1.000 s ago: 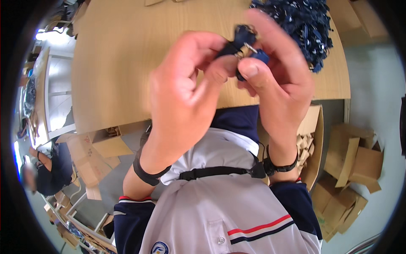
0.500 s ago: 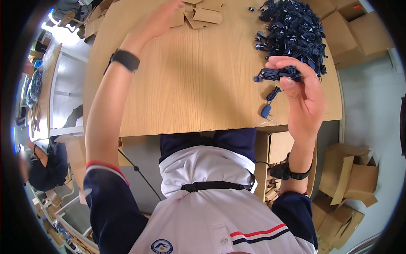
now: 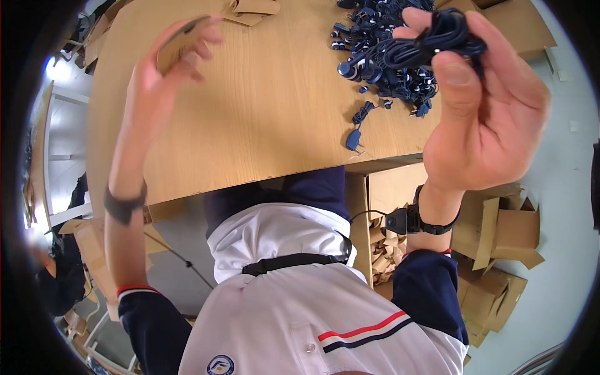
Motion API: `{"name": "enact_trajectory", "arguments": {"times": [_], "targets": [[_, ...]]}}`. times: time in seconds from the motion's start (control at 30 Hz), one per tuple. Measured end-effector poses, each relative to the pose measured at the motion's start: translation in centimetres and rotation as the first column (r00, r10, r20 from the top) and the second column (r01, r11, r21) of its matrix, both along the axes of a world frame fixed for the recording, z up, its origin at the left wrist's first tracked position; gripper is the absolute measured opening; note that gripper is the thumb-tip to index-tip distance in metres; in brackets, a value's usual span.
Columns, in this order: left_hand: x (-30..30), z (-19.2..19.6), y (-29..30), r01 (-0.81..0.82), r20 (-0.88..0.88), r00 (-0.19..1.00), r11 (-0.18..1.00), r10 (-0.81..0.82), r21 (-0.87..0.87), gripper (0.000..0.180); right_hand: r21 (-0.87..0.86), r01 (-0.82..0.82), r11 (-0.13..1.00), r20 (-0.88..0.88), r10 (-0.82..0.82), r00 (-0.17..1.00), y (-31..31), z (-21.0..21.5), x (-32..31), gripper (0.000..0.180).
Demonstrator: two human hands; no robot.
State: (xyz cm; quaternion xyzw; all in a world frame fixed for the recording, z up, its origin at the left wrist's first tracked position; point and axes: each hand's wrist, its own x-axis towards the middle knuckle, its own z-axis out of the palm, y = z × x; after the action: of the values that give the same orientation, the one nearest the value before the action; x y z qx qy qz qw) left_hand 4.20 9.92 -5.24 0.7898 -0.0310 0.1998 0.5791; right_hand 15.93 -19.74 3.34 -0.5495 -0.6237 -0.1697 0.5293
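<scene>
My right hand (image 3: 494, 125), raised on the right, closes around a coiled dark cable (image 3: 409, 53) tied in a bundle. A round dark end piece (image 3: 349, 70) sticks out at the bundle's left. On the left, my left hand (image 3: 153, 87) is lifted above the table and grips a small brown cardboard piece (image 3: 178, 47); its fingers are slightly blurred. Behind the held bundle lies a heap of dark cables with plugs (image 3: 400, 84). One separate cable with a blue plug (image 3: 354, 139) rests near the table's front edge.
Flat folded cardboard pieces (image 3: 256, 7) lie at the far side of the wooden table (image 3: 262, 106). Below its right front stands a box of brown cardboard bits (image 3: 386, 250). Open cartons (image 3: 500, 231) are on the right; another person (image 3: 59, 275) sits at the left.
My left hand has drawn back from the far cardboard pieces, now with one in it. My right hand has lifted the cable bundle closer to me. The whole view has shifted.
</scene>
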Motion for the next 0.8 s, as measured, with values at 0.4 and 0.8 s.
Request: {"name": "enact_trajectory", "arguments": {"times": [0.4,0.8], "targets": [[-3.6,2.5,-13.6,-0.037,-0.138,0.99,0.951,-0.006,-0.307,0.022,-0.066,-0.011,0.998,-0.252,-0.006,0.968,2.5,0.2,-7.0,0.03],[-5.4,1.0,-12.3,0.237,-0.1,0.891,0.641,-0.443,-0.73,0.03,-0.436,0.08,0.896,0.039,-0.07,0.997,2.2,-2.2,-5.9,0.015]]}}
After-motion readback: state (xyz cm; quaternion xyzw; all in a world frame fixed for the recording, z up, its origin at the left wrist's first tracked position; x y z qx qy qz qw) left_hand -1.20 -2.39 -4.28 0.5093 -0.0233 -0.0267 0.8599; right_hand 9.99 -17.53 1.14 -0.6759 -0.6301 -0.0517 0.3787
